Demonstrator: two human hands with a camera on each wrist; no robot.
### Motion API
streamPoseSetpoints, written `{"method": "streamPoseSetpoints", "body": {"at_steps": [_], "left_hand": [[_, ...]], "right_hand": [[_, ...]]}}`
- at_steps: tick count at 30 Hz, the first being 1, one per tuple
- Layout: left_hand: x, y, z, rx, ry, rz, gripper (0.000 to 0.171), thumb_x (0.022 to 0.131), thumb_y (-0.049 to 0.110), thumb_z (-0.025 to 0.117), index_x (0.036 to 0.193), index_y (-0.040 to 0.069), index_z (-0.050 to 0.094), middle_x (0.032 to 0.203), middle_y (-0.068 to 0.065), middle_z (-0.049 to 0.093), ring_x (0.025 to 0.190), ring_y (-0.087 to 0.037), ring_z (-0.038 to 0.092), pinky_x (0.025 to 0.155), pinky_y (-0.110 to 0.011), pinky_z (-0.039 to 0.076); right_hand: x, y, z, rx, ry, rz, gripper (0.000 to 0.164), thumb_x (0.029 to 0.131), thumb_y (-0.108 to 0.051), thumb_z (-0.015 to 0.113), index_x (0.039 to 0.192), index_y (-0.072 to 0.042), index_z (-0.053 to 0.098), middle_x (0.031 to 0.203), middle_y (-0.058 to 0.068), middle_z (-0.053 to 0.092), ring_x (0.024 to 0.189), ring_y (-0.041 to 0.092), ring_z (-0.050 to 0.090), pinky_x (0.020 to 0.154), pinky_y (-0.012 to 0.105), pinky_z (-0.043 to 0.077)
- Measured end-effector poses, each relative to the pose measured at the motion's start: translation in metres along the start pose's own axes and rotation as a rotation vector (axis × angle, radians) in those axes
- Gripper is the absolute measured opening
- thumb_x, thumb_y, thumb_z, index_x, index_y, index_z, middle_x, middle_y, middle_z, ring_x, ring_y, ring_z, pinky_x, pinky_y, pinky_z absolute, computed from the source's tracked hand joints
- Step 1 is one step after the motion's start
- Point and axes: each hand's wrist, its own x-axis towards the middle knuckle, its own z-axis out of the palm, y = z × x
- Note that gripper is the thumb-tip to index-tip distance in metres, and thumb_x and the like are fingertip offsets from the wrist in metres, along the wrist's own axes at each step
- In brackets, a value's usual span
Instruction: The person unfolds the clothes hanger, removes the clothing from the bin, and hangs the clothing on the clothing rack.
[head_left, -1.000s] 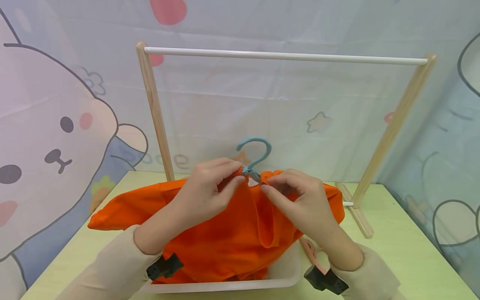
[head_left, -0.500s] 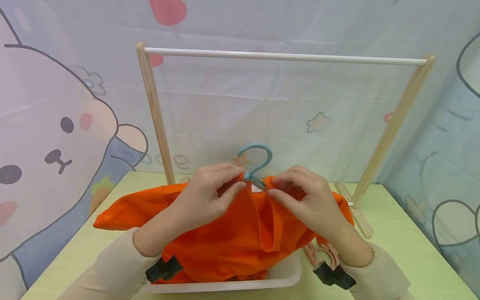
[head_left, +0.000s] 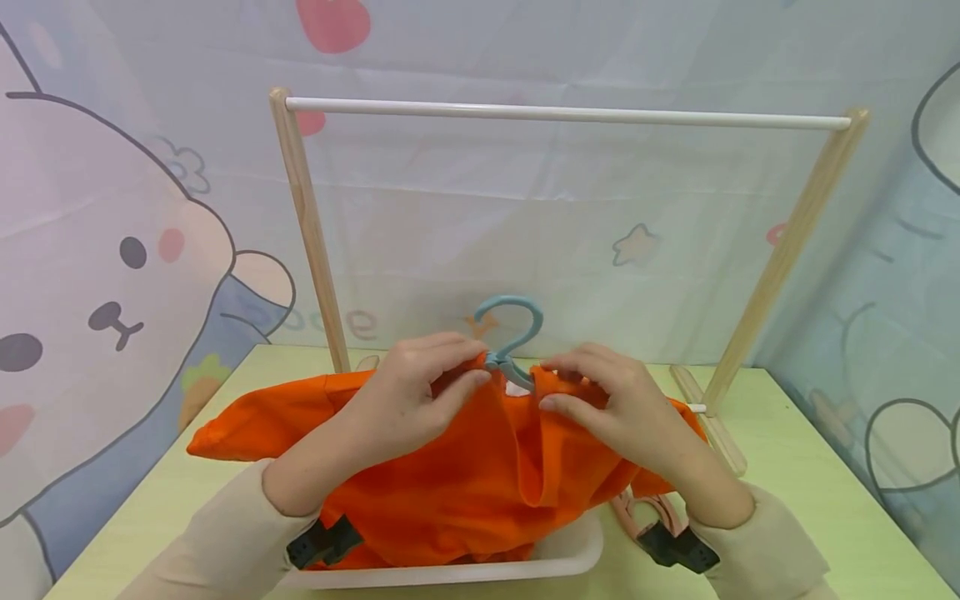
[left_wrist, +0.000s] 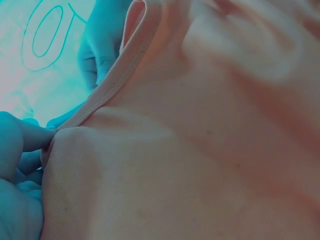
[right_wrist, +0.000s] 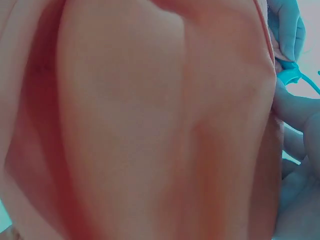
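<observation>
An orange long-sleeved garment [head_left: 450, 492] hangs between both hands, its lower part in a white tub. From its neck opening rises the hook of a light blue hanger [head_left: 537, 322]; most of the hanger's body is hidden by cloth. My left hand [head_left: 408, 392] pinches the neckline beside the hook's base. On the other side of the opening, my right hand [head_left: 618, 408] pinches the neck edge where a hanger arm enters the cloth. In the right wrist view, the fabric [right_wrist: 150, 125] fills most of the frame, with blue hanger plastic [right_wrist: 290, 76] at its edge.
A rack with wooden posts [head_left: 780, 258] and a white bar [head_left: 562, 112] stands behind the hands. The white tub [head_left: 450, 575] is below the garment. A pink looped object [head_left: 626, 515] lies on the table [head_left: 810, 500] at right. A printed cloth backdrop [head_left: 480, 208] hangs behind.
The hanger's hook has sunk slightly. My right hand has shifted a little right and lower, drawing the neckline along the hanger arm. My left hand has stayed nearly still.
</observation>
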Motion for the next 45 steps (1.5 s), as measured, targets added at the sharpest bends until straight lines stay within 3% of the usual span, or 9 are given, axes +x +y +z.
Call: {"method": "streamPoseSetpoints", "body": {"at_steps": [4,16,24,28,34,40,45], "left_hand": [[-0.001,0.000,-0.003,0.003,-0.006,-0.032,0.010,0.089,0.003,0.067,0.098,0.000,0.069,0.090,-0.005,0.065,0.061,-0.007,0.045,0.053,-0.019,0.044],[-0.009,-0.001,-0.015,0.061,-0.072,-0.206,0.014,0.091,0.010,0.066,0.104,0.007,0.068,0.090,0.003,0.063,0.066,-0.008,0.046,0.055,-0.020,0.044],[-0.019,-0.006,-0.028,0.128,-0.123,-0.296,0.015,0.092,0.014,0.065,0.107,0.012,0.068,0.093,0.005,0.065,0.073,-0.009,0.053,0.062,-0.022,0.050],[-0.024,-0.009,-0.033,0.146,-0.135,-0.315,0.019,0.092,0.014,0.065,0.110,0.013,0.069,0.097,0.006,0.067,0.078,-0.008,0.056,0.068,-0.023,0.052],[-0.029,-0.012,-0.038,0.184,-0.182,-0.326,0.016,0.090,0.012,0.067,0.106,0.012,0.070,0.092,0.006,0.067,0.074,-0.009,0.053,0.064,-0.022,0.050],[-0.033,-0.016,-0.042,0.238,-0.191,-0.289,0.013,0.090,0.012,0.068,0.102,0.014,0.072,0.092,0.006,0.069,0.073,-0.007,0.055,0.065,-0.022,0.051],[-0.036,-0.017,-0.045,0.263,-0.177,-0.259,0.010,0.088,0.013,0.070,0.097,0.015,0.072,0.088,0.007,0.068,0.069,-0.005,0.053,0.062,-0.022,0.050]], "right_hand": [[-0.003,0.004,0.001,-0.010,-0.015,0.001,0.023,0.078,-0.005,0.078,0.099,-0.011,0.072,0.088,-0.008,0.066,0.076,0.005,0.056,0.066,0.019,0.051],[-0.007,0.007,0.000,-0.050,0.123,-0.111,0.025,0.074,0.000,0.079,0.096,-0.008,0.071,0.083,-0.004,0.065,0.071,0.008,0.055,0.065,0.013,0.047],[-0.009,0.009,-0.004,-0.080,0.166,-0.111,0.024,0.075,-0.002,0.079,0.098,-0.004,0.072,0.083,-0.002,0.066,0.071,0.009,0.056,0.066,0.012,0.047],[-0.010,0.010,-0.006,-0.082,0.180,-0.108,0.024,0.075,-0.002,0.079,0.098,-0.002,0.072,0.083,-0.001,0.067,0.071,0.009,0.057,0.067,0.012,0.049],[-0.010,0.009,-0.007,-0.086,0.175,-0.086,0.029,0.070,0.006,0.079,0.098,-0.002,0.072,0.083,-0.001,0.067,0.071,0.009,0.058,0.067,0.012,0.049],[-0.011,0.007,-0.008,-0.102,0.169,-0.057,0.030,0.070,0.007,0.079,0.097,-0.004,0.072,0.083,-0.002,0.067,0.071,0.008,0.057,0.066,0.011,0.048],[-0.011,0.007,-0.009,-0.100,0.174,-0.082,0.029,0.070,0.004,0.080,0.096,-0.004,0.072,0.084,-0.002,0.067,0.071,0.009,0.058,0.066,0.012,0.049]]}}
